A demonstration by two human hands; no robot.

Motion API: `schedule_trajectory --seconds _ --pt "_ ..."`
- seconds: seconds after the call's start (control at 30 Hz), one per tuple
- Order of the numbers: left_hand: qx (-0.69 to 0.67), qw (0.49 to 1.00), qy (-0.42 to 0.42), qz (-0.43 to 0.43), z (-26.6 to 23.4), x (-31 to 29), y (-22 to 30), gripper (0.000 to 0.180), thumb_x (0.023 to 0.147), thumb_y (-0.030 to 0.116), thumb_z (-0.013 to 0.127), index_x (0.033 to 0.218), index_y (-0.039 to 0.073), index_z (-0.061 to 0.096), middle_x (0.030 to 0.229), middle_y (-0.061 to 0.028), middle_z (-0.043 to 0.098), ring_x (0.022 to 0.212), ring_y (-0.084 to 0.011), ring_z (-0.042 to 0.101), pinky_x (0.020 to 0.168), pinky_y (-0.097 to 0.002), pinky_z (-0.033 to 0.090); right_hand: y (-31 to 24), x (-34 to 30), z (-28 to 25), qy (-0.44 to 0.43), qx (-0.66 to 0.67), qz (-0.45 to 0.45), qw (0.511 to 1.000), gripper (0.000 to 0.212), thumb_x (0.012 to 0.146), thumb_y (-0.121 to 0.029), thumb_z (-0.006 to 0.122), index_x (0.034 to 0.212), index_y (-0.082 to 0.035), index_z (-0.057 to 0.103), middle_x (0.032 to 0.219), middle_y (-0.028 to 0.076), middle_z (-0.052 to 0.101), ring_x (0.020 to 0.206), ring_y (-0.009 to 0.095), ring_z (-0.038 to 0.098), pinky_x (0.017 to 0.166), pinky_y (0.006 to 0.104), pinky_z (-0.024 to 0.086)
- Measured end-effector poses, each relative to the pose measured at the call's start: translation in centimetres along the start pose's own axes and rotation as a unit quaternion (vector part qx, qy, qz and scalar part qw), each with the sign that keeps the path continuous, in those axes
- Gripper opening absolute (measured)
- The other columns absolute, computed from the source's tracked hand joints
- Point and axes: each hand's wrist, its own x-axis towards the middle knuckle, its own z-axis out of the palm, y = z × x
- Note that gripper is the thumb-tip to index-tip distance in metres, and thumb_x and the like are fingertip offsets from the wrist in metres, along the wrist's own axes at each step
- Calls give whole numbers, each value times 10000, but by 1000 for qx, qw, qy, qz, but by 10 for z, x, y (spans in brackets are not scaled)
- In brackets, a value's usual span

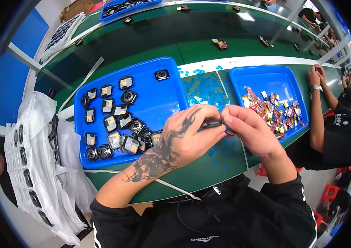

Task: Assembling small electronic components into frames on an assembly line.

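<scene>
My left hand is closed around a dark watch case, held edge-on above the green bench between two blue trays. My right hand pinches with thumb and forefinger at the case's right end; what lies between those fingertips is too small to tell. Just under them shows a small dark reddish piece, partly hidden by the fingers. Left of my hands, a blue tray holds several black watch cases, some with pale, tan-marked insides up. The right blue tray contains a pile of small pink, white and yellow parts.
Blue film scraps litter the green bench between the trays. A white rail borders a green belt carrying scattered small parts. White wrapped watch trays stand at left. A co-worker sits close on the right.
</scene>
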Motion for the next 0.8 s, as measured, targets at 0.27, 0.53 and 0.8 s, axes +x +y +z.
schedule_trajectory --seconds 0.27,0.53,0.8 --pt "-166 946 43 -276 4 2 11 122 762 -2 770 878 -6 733 967 -89 578 819 -166 622 696 -264 535 5 5 2 184 -448 -195 853 248 836 28 615 1080 -14 605 886 123 617 790 260 622 699 354 483" --pt "-288 895 4 -341 5 -4 8 283 871 28 654 1152 21 679 1072 -102 584 911 -152 626 755 -274 529 1 3 16 199 -209 -231 929 166 822 53 669 982 13 655 931 89 659 805 144 626 743 272 497" --pt "-547 755 58 -356 4 4 7 600 944 -65 420 1512 -1 236 1390 -179 461 1262 -233 494 1059 -372 411 -9 9 24 193 -171 -172 951 197 832 69 661 1020 13 679 872 46 657 696 60 538 620 211 438"
